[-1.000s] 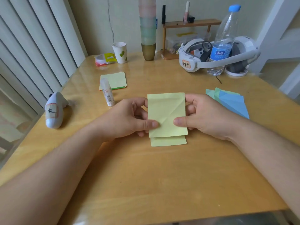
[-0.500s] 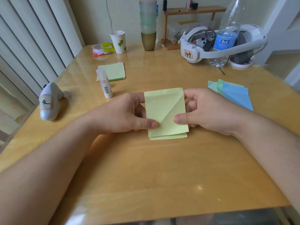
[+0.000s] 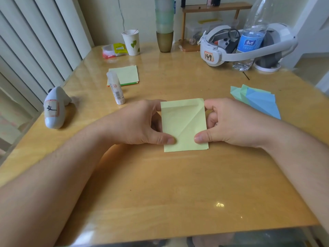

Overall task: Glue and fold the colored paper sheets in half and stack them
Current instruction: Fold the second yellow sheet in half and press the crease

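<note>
Yellow folded sheet [image 3: 184, 125], lying mid-table [image 3: 160, 184]: you are pinching its side edges, left hand [image 3: 140, 123] and right hand [image 3: 229, 122] curled, thumbs pressing on top, likely keeping glued halves aligned. Glue stick [image 3: 115, 90] and unfolded stack [image 3: 127, 74] are waiting behind; blue-green pile [image 3: 258, 102] lying rightward.
</note>
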